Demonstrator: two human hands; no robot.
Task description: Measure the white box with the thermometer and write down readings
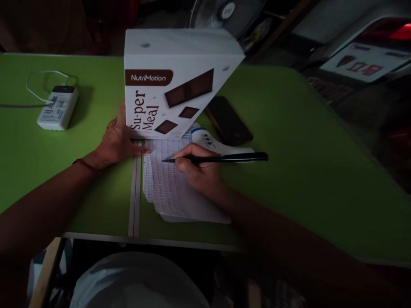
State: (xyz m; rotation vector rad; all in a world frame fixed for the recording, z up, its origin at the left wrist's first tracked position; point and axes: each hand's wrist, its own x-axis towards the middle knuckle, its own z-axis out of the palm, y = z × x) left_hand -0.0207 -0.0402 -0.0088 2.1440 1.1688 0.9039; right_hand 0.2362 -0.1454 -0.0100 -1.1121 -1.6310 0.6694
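A white NutriMotion carton (154, 111) with brown bars printed on it stands upright at the middle of the table. My left hand (115, 141) is at its lower left edge, fingers against the side and partly hidden behind it. The left thumb stretches out onto the top of a stack of paper (167, 188) covered in rows of small writing. Pinched in my right hand (201, 169) is a black pen (237, 157), its tip on or just over the paper. Behind that hand lies a white device with blue dots (208, 141), partly covered.
A dark smartphone (229, 119) lies right of the carton. On the left of the green table (321, 171) is a white power adapter (59, 107) with cables. A metal strip (135, 192) crosses the tabletop. A fan (224, 17) is beyond the far edge.
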